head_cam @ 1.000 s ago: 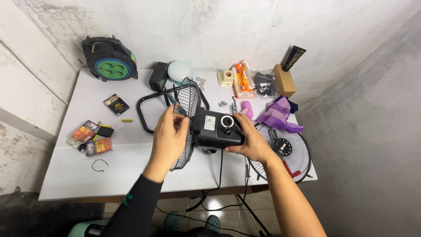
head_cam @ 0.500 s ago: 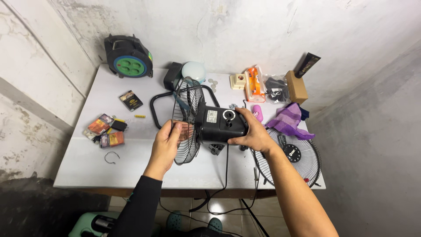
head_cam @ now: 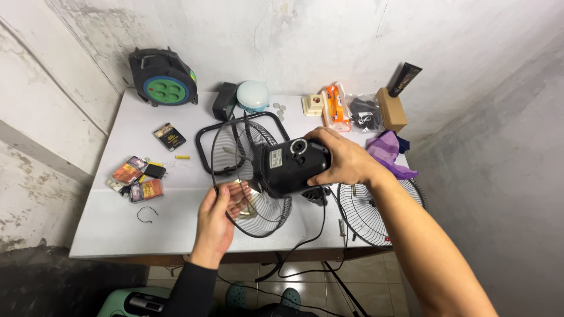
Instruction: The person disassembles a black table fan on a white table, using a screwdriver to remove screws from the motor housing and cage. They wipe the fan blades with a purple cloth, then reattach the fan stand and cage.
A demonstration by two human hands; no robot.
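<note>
Fan motor housing (head_cam: 294,166), black, held above table (head_cam: 117,229) between both hands, tilted. Long axis runs from right hand (head_cam: 343,158) leftward and down to wire guard (head_cam: 249,176). Right hand clamped over rear of housing, fingers wrapped. Left hand (head_cam: 218,218) below and nearer body, palm up, fingers spread against guard's lower rim. Loose second guard (head_cam: 373,208) lies under right forearm.
</note>
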